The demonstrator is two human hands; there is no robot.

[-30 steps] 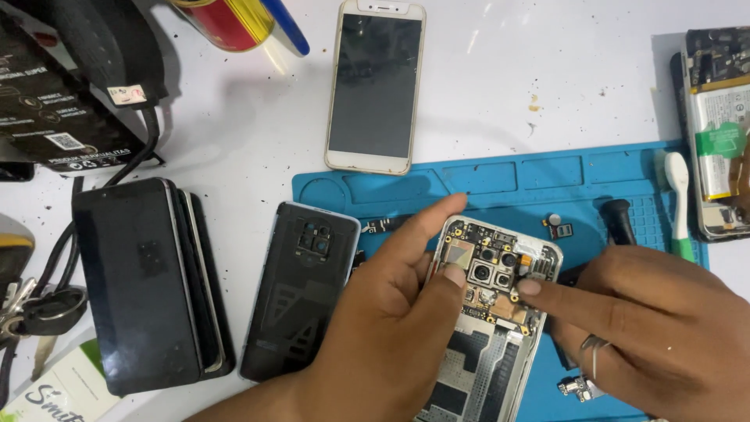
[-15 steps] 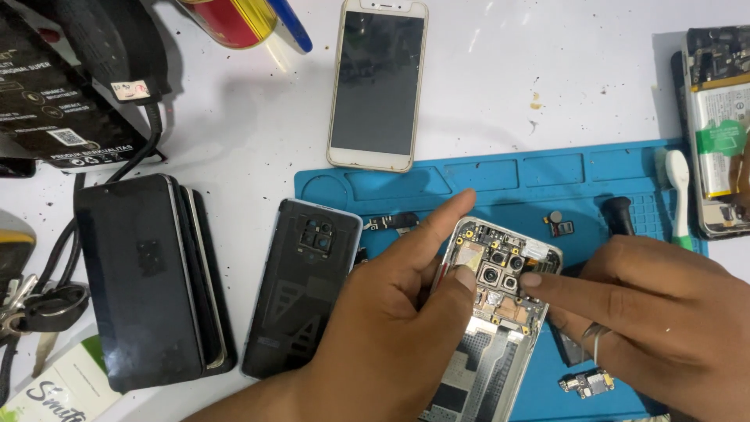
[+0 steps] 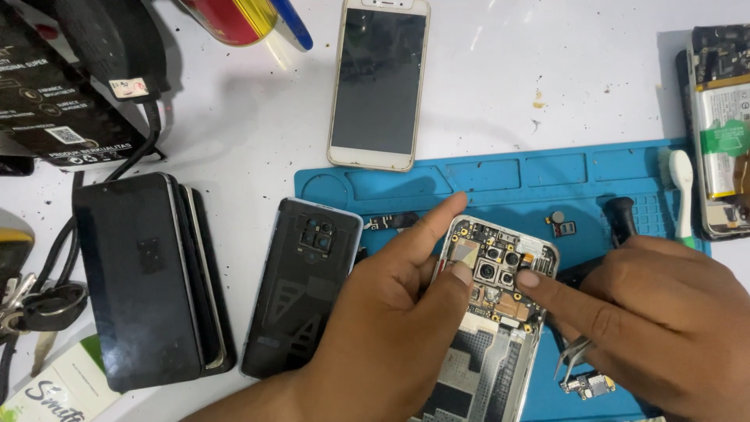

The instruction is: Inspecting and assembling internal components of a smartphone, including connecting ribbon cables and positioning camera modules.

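An opened phone (image 3: 500,312) with bare circuit board and camera modules lies on a blue repair mat (image 3: 500,176). My left hand (image 3: 391,320) grips the phone's left side, thumb on the board beside the cameras, index finger stretched along its top edge. My right hand (image 3: 648,320) presses its index fingertip on the board right of the cameras and keeps metal tweezers (image 3: 574,355) tucked under the palm. The phone's removed black back cover (image 3: 301,293) rests just left of my left hand.
A white phone (image 3: 379,82) lies face up beyond the mat. A stack of dark phones (image 3: 144,277) sits at left, with keys and cables. Another opened phone (image 3: 723,129) lies at far right, beside a white brush (image 3: 681,187). Small loose parts (image 3: 587,384) rest on the mat.
My right index finger has slid slightly along the board near the cameras. My left hand keeps the same hold on the phone.
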